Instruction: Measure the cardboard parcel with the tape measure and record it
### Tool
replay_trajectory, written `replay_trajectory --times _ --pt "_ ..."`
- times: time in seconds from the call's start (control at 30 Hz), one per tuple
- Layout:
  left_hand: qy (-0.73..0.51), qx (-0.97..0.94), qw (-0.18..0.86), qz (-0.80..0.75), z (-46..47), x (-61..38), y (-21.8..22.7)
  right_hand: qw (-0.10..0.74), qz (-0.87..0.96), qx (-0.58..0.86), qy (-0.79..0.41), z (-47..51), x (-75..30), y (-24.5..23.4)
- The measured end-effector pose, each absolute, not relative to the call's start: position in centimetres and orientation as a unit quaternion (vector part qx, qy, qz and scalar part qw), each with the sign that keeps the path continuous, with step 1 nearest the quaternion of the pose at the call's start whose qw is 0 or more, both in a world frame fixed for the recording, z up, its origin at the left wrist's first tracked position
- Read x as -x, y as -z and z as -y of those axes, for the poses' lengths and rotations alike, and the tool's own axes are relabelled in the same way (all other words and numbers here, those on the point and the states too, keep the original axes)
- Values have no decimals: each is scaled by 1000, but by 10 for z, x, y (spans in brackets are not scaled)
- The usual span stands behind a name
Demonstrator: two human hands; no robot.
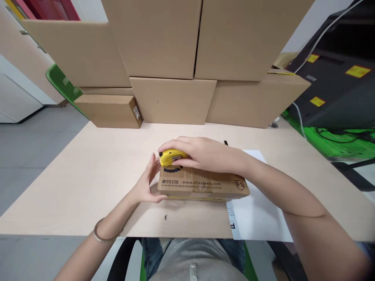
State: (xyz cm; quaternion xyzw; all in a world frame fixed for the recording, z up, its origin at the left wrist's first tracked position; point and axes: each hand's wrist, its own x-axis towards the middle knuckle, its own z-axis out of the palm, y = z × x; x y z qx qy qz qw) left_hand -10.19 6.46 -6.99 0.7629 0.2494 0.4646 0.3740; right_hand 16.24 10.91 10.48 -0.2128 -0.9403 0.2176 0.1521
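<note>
A small cardboard parcel [202, 185] lies mid-bench [88, 183], partly over white paper [258, 218]. The right hand [205, 154] has its fingers closed round a yellow cutter [170, 157] on the parcel's top. The left hand [146, 183], fingers open, braces the parcel's left end. Stacked boxes [172, 99] line the far edge; a black printer [336, 78] stands right.

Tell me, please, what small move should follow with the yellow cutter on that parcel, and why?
Probably draw the yellow cutter rightward along the taped top of the small box. The right hand holds it at the box's left end, while the left hand braces that end.
</note>
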Motion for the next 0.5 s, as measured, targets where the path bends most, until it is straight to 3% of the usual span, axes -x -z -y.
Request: replay_trajectory --times 0.2,0.33,0.5 --pt "-510 -667 445 -310 -62 91 64 240 910 290 -174 -99 -172 -123" --pt "-541 -432 606 -392 -55 62 40 295 882 308 -199 -85 -190 -109" --pt "-523 -273 668 -454 -53 38 24 245 875 344 -236 -72 -196 -57"
